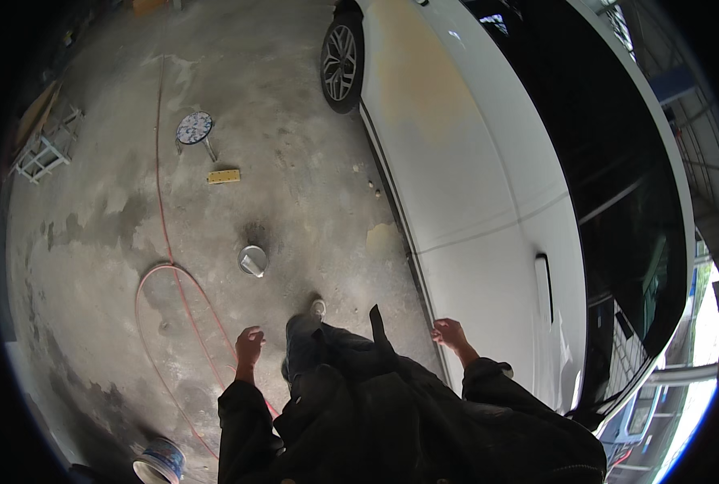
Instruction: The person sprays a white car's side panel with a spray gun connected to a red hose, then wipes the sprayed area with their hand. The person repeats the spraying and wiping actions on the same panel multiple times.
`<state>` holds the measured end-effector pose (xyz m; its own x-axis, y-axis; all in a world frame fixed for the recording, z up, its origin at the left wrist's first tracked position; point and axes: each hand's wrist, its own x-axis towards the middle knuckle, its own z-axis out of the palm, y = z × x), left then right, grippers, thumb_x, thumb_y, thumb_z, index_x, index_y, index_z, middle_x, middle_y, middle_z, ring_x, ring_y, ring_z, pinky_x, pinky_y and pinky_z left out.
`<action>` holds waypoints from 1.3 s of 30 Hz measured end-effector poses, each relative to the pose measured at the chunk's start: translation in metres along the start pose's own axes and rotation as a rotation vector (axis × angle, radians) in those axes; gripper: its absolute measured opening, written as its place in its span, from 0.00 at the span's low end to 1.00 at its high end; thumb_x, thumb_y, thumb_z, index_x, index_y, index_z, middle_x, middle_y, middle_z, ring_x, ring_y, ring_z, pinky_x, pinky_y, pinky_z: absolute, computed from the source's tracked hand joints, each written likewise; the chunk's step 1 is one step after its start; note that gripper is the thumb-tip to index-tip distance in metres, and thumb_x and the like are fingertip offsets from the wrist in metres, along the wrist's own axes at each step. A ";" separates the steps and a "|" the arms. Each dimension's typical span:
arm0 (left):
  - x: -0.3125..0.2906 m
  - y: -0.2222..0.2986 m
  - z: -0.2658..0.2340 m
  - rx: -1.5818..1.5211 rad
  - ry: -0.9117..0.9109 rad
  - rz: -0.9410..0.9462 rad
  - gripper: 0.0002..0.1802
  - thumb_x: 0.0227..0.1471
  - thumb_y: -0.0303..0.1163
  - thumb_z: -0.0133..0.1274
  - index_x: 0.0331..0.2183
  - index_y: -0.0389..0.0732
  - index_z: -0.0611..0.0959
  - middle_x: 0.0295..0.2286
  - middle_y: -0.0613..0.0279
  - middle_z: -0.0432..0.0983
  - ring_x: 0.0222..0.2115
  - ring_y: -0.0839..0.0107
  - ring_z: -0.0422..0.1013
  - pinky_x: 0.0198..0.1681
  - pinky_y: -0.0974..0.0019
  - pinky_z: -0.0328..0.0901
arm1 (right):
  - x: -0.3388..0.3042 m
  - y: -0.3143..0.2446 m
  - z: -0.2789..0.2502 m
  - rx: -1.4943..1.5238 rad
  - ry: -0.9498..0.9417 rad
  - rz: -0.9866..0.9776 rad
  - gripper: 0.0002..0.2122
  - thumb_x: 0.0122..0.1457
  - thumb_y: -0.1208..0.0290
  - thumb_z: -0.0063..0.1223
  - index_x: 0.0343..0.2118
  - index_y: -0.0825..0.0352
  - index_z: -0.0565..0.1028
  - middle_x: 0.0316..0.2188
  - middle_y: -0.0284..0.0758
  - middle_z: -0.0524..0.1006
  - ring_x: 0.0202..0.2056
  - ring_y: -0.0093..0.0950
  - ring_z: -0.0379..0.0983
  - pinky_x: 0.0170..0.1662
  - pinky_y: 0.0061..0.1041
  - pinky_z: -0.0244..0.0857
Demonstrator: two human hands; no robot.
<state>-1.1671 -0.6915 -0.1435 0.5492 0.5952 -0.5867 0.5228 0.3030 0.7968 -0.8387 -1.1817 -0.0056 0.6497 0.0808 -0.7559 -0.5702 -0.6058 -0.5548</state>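
Observation:
I am upright on a concrete floor beside a white car (488, 194), with one shoe (318, 307) showing ahead of my body. My left hand (250, 344) hangs in the air over the floor, fingers loosely bent, with nothing visible in it. Closest to that hand is a thin red hose (206, 343) looped on the floor. On the other side, my right hand (451, 332) is held out near the car's lower side, its fingers half curled and slightly apart. No object shows in it, and whether it touches the car I cannot tell.
Ahead lie a round metal can (253, 260) with something pale inside, a yellow block (223, 176) and a low round-topped stool (195, 128). Tan patches (428, 73) mark the car near its wheel (342, 60). A bucket (159, 461) and a whitish frame (45, 157) stand left.

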 end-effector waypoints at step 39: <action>0.902 0.704 -0.163 -0.143 0.277 -0.453 0.15 0.53 0.27 0.55 0.44 0.35 0.78 0.32 0.56 0.80 0.29 0.69 0.78 0.29 0.70 0.71 | 0.788 -1.272 0.409 0.041 -0.251 -0.180 0.10 0.62 0.67 0.51 0.38 0.69 0.75 0.26 0.37 0.75 0.22 0.20 0.69 0.20 0.17 0.58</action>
<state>-0.4096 0.1803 -0.0880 0.0873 0.5495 -0.8309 0.5629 0.6610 0.4962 0.1930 -0.0240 -0.0374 0.6008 0.3797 -0.7034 -0.4804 -0.5318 -0.6974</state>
